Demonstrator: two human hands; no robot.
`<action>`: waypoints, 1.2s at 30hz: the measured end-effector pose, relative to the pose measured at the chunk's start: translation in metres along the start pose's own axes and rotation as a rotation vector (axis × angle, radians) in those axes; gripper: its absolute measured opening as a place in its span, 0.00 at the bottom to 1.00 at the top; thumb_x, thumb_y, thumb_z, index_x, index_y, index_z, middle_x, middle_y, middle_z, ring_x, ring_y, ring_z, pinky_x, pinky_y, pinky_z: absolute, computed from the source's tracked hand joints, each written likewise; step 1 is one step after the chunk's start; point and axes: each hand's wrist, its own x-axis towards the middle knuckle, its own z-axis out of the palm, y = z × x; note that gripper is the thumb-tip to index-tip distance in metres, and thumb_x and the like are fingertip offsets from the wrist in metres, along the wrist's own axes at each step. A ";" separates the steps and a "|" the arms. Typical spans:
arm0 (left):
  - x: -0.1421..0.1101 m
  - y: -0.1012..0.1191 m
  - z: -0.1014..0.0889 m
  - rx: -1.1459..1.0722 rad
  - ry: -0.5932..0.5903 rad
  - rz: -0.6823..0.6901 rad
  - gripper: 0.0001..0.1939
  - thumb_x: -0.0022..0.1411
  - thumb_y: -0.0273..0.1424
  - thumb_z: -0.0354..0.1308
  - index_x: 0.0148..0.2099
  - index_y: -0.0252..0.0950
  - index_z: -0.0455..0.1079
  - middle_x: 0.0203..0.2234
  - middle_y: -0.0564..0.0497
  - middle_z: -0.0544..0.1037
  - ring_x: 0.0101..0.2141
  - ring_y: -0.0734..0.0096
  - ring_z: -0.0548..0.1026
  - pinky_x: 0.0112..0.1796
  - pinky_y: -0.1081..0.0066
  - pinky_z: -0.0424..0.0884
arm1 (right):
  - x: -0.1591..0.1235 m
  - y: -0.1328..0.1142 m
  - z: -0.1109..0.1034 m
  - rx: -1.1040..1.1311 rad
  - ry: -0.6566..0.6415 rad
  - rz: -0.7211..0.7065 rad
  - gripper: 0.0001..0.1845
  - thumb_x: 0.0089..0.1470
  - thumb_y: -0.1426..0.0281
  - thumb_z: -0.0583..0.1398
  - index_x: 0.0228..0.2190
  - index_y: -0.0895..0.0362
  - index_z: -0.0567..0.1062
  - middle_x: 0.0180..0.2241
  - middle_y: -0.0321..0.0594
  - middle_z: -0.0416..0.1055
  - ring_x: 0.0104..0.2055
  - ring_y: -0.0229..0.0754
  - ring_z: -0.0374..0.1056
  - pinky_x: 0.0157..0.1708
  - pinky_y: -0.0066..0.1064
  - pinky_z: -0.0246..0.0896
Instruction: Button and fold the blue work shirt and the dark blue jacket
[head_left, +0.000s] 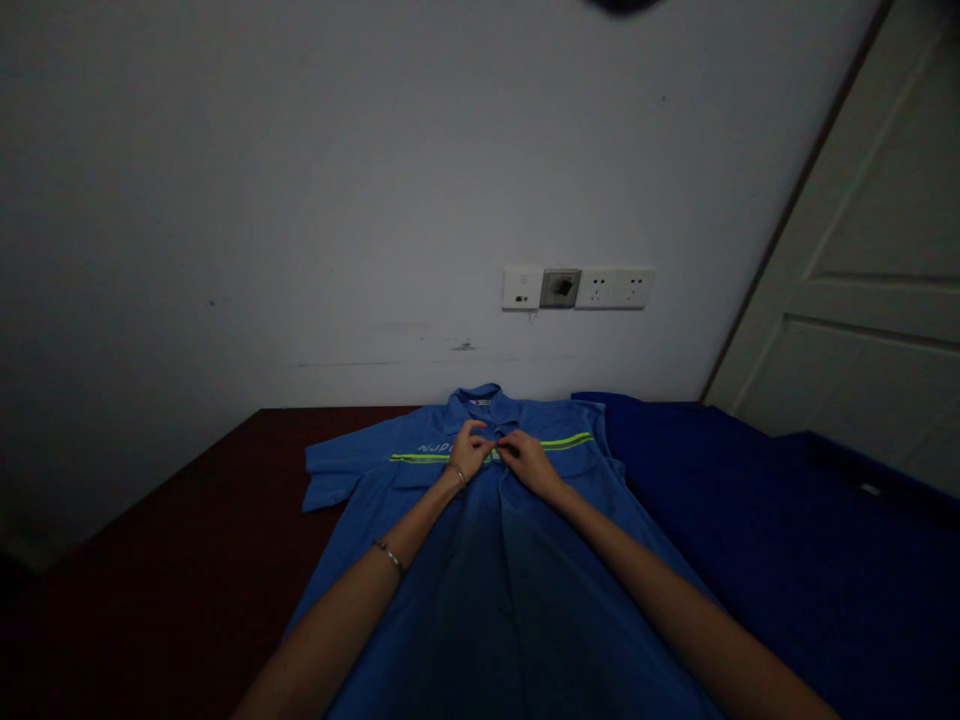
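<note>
A blue short-sleeved work shirt (pixel 450 560) lies spread face up, collar toward the wall. A yellow-green reflective stripe crosses its chest, with white lettering on the left side. My left hand (pixel 469 452) pinches the front placket at stripe height, just below the collar. Close against it, my right hand (pixel 525 460) pinches the other side of the placket, fingertips almost meeting the left ones. Whether a button sits between the fingers is too small to make out. The placket below the hands runs down the middle toward me.
Beneath the shirt is a dark red-brown tabletop (pixel 202 530). Dark blue cloth (pixel 750 520) covers the right side. Behind stands a pale wall (pixel 337 200) with a row of sockets (pixel 598 288). A panelled door (pixel 862 270) leans into view at the right.
</note>
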 end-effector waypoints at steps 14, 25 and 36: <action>-0.002 0.004 0.000 0.005 -0.017 -0.015 0.23 0.39 0.18 0.58 0.40 0.35 0.60 0.17 0.62 0.66 0.20 0.81 0.66 0.24 0.79 0.61 | -0.001 0.001 0.000 -0.005 -0.027 -0.004 0.11 0.48 0.76 0.56 0.35 0.60 0.74 0.32 0.43 0.69 0.34 0.39 0.65 0.36 0.30 0.60; -0.002 -0.002 0.000 0.086 -0.008 0.091 0.22 0.42 0.15 0.55 0.41 0.35 0.60 0.18 0.62 0.65 0.23 0.80 0.67 0.29 0.77 0.63 | 0.002 0.002 0.005 0.074 -0.014 0.134 0.14 0.44 0.77 0.57 0.36 0.61 0.75 0.33 0.44 0.72 0.33 0.39 0.67 0.36 0.30 0.61; -0.003 0.000 0.001 0.154 -0.002 0.154 0.19 0.43 0.18 0.55 0.39 0.36 0.58 0.18 0.61 0.67 0.23 0.78 0.67 0.29 0.77 0.61 | 0.007 0.008 0.007 0.395 -0.028 0.361 0.16 0.39 0.69 0.61 0.33 0.63 0.75 0.29 0.43 0.73 0.29 0.41 0.68 0.31 0.30 0.63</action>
